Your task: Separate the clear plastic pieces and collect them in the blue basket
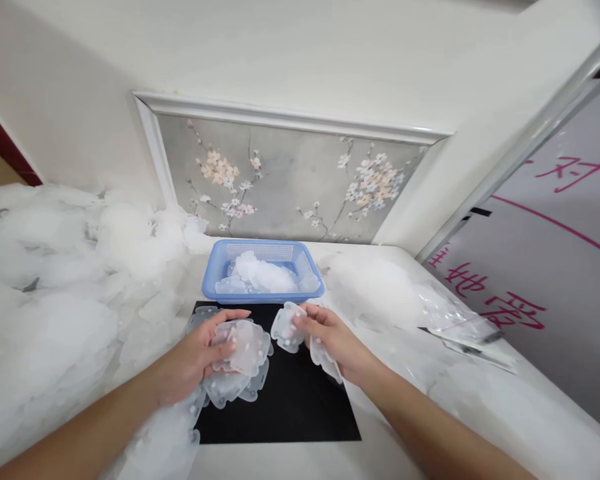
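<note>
Over the left part of a black mat, my left hand grips several translucent white plastic pieces, thumb on top. More such pieces lie under and beside that hand. My right hand pinches one translucent piece between thumb and fingers above the mat's upper right part. Another piece hangs below the right palm; whether it is held or lying there, I cannot tell. Just beyond the mat stands a blue basket with white pieces inside.
A large heap of white pieces covers the left side of the table. Clear plastic bags of white material lie at the right. Behind are a framed floral panel and, at right, a board with red writing.
</note>
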A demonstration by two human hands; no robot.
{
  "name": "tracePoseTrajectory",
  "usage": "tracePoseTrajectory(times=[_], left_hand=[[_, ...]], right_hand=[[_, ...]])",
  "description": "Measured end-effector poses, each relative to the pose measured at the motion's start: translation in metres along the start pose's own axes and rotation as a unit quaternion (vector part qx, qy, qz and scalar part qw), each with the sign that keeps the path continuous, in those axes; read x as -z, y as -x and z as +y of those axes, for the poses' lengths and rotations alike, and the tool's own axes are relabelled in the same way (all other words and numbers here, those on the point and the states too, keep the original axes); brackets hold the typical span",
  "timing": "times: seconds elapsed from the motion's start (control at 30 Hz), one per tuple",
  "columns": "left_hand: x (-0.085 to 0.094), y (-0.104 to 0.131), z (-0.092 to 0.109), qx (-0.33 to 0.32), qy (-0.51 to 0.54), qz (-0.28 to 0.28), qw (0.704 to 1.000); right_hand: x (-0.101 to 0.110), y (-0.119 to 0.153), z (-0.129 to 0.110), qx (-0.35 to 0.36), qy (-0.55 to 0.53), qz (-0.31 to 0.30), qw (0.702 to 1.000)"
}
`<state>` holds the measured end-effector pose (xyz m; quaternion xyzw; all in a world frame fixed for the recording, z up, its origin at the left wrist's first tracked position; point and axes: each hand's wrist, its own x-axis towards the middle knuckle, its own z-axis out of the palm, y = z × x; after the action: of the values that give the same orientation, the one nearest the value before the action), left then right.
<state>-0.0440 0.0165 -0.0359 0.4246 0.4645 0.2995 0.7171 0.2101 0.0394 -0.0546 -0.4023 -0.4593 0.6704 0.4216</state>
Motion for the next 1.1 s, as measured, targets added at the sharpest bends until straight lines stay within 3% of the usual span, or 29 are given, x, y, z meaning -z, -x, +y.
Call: tracePoseTrajectory(times=[0.1,0.2,0.33,0.43,0.57,0.67,0.73,0.83,0.9,0.97,1.03,1.1], left_hand=[[0.001,-0.001,-0.002,-0.005,0.0,-0.006,1.0],[0.001,-0.001,-0.002,-0.014,0.003,-0.004,1.0],[-0.001,-0.001,-0.002,-0.033,0.014,-0.016,0.999],[-0.001,-0.001,-0.004,-0.036,0.03,-0.017,0.999],[-0.002,0.0,-0.004,-0.034,0.064,0.003,0.997],[-0.004,0.003,0.001,-0.027,0.087,-0.015,0.996],[-0.005,0.006,0.004,-0.018,0.099,-0.045,0.994],[-0.005,0.008,0.004,-0.015,0.11,-0.086,0.99],[-0.005,0.008,0.002,-0.02,0.109,-0.105,0.988],[-0.004,0.008,0.001,-0.025,0.1,-0.113,0.988],[-0.004,0.007,0.002,-0.024,0.082,-0.105,0.991],[-0.005,0.005,0.002,-0.017,0.062,-0.081,0.995]], right_hand=[[-0.005,-0.016,-0.028,0.105,0.132,0.027,0.985],[-0.014,-0.046,-0.059,0.206,0.297,0.096,0.927],[-0.028,-0.085,-0.077,0.218,0.459,0.06,0.859],[-0.036,-0.081,-0.067,0.293,0.534,0.029,0.792],[-0.037,-0.036,-0.034,0.401,0.548,-0.115,0.725],[-0.029,-0.003,-0.003,0.431,0.57,-0.132,0.687],[-0.023,0.008,0.016,0.462,0.538,-0.102,0.698],[-0.015,0.015,0.033,0.439,0.432,-0.031,0.787],[-0.015,0.016,0.035,0.346,0.345,-0.032,0.872],[-0.017,0.016,0.034,0.232,0.235,-0.076,0.941],[-0.021,0.015,0.033,0.137,0.138,-0.11,0.975],[-0.023,0.015,0.033,0.074,0.12,-0.117,0.983]])
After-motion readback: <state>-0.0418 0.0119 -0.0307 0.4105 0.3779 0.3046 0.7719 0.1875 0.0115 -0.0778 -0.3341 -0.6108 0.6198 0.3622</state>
